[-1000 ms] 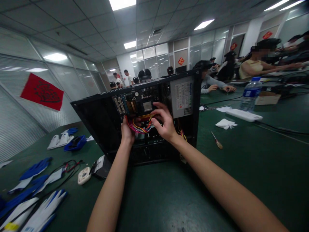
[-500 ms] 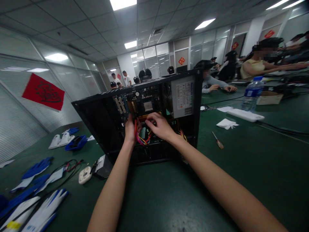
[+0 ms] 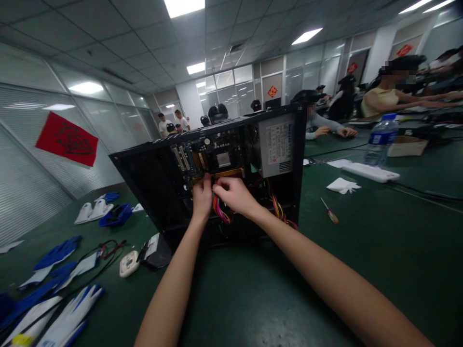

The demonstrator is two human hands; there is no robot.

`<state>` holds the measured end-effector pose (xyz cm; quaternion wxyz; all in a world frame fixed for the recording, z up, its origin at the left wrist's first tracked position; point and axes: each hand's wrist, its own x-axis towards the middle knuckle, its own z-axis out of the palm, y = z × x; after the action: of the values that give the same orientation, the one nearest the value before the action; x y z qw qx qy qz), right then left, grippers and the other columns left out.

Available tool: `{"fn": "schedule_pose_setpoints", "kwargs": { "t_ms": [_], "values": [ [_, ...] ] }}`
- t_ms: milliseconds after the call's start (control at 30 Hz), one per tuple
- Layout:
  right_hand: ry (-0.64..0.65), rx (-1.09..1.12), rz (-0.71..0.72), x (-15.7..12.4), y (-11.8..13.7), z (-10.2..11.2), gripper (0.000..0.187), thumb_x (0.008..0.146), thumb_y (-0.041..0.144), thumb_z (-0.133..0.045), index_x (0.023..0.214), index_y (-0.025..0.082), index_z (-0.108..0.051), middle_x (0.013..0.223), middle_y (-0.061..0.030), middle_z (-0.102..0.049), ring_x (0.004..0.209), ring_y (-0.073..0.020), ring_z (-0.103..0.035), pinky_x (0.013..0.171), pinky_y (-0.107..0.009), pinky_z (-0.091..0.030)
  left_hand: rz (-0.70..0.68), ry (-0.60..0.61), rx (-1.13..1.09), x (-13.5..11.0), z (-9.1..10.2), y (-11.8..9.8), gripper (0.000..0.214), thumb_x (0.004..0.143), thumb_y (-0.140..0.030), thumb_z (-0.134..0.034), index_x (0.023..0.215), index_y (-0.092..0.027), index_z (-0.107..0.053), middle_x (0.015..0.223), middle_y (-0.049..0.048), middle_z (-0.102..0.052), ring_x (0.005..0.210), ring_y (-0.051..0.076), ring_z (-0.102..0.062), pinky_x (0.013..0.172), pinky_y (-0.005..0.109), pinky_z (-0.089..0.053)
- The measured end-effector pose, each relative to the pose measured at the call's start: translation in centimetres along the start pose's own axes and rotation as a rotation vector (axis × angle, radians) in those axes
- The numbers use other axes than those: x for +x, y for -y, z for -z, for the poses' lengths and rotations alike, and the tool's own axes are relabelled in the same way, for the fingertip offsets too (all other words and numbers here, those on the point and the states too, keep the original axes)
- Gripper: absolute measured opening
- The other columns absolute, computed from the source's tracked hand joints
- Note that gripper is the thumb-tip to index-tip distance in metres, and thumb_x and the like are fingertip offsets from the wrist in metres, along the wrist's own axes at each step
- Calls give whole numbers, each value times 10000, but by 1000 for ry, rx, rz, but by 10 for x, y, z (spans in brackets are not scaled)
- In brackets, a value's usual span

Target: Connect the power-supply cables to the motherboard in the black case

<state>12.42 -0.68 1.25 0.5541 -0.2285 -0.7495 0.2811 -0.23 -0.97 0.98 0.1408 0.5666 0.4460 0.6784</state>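
A black computer case point(image 3: 299, 168) stands on the table before me, its open side facing me. Inside it are a motherboard point(image 3: 213, 144) with pale and brown slots and a silver-labelled power supply point(image 3: 278, 149) at the upper right. My left hand point(image 3: 202, 197) and my right hand point(image 3: 235, 196) are close together below the memory slots. Both are closed on the upper end of a multicoloured power cable point(image 3: 222, 212), which hangs in a loop between them. The fingers hide its end. More coloured wires point(image 3: 278, 208) dangle beneath the power supply.
Blue and white gloves point(image 3: 68, 318), a white round-cornered gadget point(image 3: 129, 263) and a black boxy part point(image 3: 156, 250) lie at left. To the right are a screwdriver point(image 3: 330, 212), a crumpled tissue point(image 3: 343, 185), a power strip point(image 3: 371, 172) and a water bottle point(image 3: 381, 140). Other people sit beyond.
My left hand has moved right, up against my right hand. The cable loop has shifted right with them and is narrower. The wires under the power supply now show more fully.
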Motion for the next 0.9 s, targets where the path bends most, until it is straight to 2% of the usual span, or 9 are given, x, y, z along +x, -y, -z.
{"fn": "schedule_pose_setpoints", "kwargs": {
  "t_ms": [200,300,433,533,667,900],
  "values": [
    [-122,218,-179,5,-5,9,266,806,369,-510,591,217,-469,545,51,-458,529,-114,-448,526,-243,-335,82,38,-97,5,1,7,460,920,-544,-563,686,-153,-626,571,-14,-516,541,120,-464,527,238,-363],
    [-76,303,-257,6,-13,8,263,777,388,-524,581,223,-465,511,56,-451,484,-109,-448,489,-233,-339,95,79,-108,7,3,8,385,920,-484,-560,839,-142,-717,627,-4,-562,542,114,-476,523,229,-363],
    [-42,336,-337,6,-17,7,253,757,393,-550,584,217,-495,500,51,-480,460,-103,-460,465,-223,-342,72,99,-113,7,5,7,322,933,-408,-540,982,-154,-731,623,-24,-529,523,107,-449,535,226,-363],
    [-41,356,-342,6,-16,7,239,754,387,-566,603,211,-509,520,49,-507,465,-98,-473,468,-216,-354,60,78,-62,7,4,6,301,947,-366,-514,944,-154,-727,649,-12,-560,557,118,-483,559,230,-380],
    [20,371,-331,4,-14,8,228,775,376,-577,632,207,-526,531,40,-530,495,-109,-493,474,-213,-361,24,63,0,8,3,7,307,961,-334,-475,894,-161,-719,804,34,-682,727,154,-603,680,244,-443],
    [82,349,-312,3,-16,6,252,837,363,-570,647,203,-528,558,33,-534,512,-111,-492,507,-226,-373,-50,37,139,7,2,5,303,980,-296,-440,849,-174,-685,825,49,-708,821,183,-648,770,268,-473]
  ]
}}
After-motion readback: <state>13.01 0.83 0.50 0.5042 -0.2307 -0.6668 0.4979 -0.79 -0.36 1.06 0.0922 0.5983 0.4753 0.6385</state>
